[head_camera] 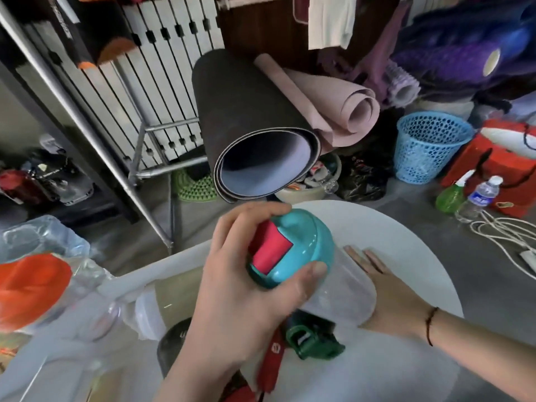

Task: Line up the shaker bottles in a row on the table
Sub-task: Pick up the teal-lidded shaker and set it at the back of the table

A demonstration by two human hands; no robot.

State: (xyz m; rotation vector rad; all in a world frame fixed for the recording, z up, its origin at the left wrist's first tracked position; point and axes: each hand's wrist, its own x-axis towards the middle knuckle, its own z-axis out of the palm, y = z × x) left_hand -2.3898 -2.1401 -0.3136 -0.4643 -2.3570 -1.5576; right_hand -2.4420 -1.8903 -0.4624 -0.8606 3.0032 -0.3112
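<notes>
My left hand point(240, 300) grips the teal lid of a clear shaker bottle point(339, 297), which has a pink flip cap and is held tilted above the white round table point(406, 245). My right hand point(385, 291) lies flat behind the bottle's clear body with straight fingers, touching or nearly touching it. A beige shaker with a clear lid point(162, 303) lies on its side to the left. Under the held bottle lie a dark bottle with a green lid point(313, 340), a red strap point(272, 361) and a black bottle point(174, 340).
An orange-lidded bottle point(32, 288) sits in clear plastic at the left. Beyond the table stand rolled mats point(255, 134), a blue basket point(429, 146), a green spray bottle point(452, 195), a water bottle point(481, 198), a red bag point(499, 166), white cables point(504, 236) and a metal rack point(87, 117).
</notes>
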